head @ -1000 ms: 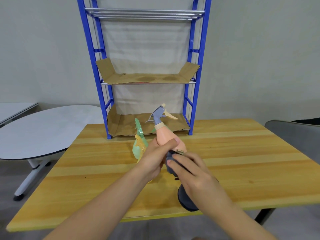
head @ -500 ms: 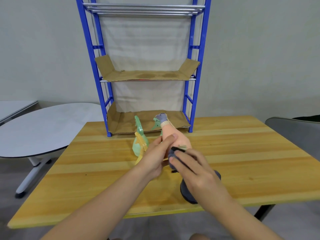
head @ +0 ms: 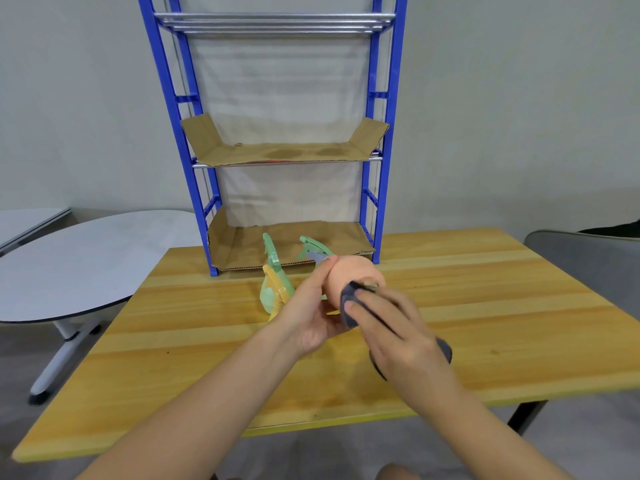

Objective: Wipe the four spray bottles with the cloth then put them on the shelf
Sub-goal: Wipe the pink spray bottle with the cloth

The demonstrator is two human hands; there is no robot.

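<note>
Head view, items listed by place relative to the shelf [head: 377, 140].

Peach bottle [head: 351, 282]: held above the table [head: 485, 306], just in front of the shelf's bottom tier. It lay tipped over, its rounded body toward the camera and its blue-grey spray head [head: 317, 257] pointing back at the shelf. Body smooth, matt, peach-pink; a small dark mark showed beside the cloth.

Left hand [head: 311, 317]: gripped the peach bottle from its left side and beneath, thumb curled up over the body near the neck, palm turned up.

Right hand [head: 398, 327]: pressed a dark grey cloth [head: 348, 303] against the bottle's near right side, fingers curled over the cloth and holding it; more cloth hung out below the wrist.

Green bottle [head: 272, 289]: stood on the table in front of the shelf's left half, pale translucent green, trigger head upright.

Yellow bottle [head: 275, 292]: touching the green one on its near side, mostly hidden by the left hand; whether it stood or leaned could not be told.

Second green spray head [head: 311, 245]: showed behind the peach bottle, its body hidden.

Shelf: blue frame, cardboard lining on the bottom and middle tiers, bare metal bars on top; no bottle on any tier.
</note>
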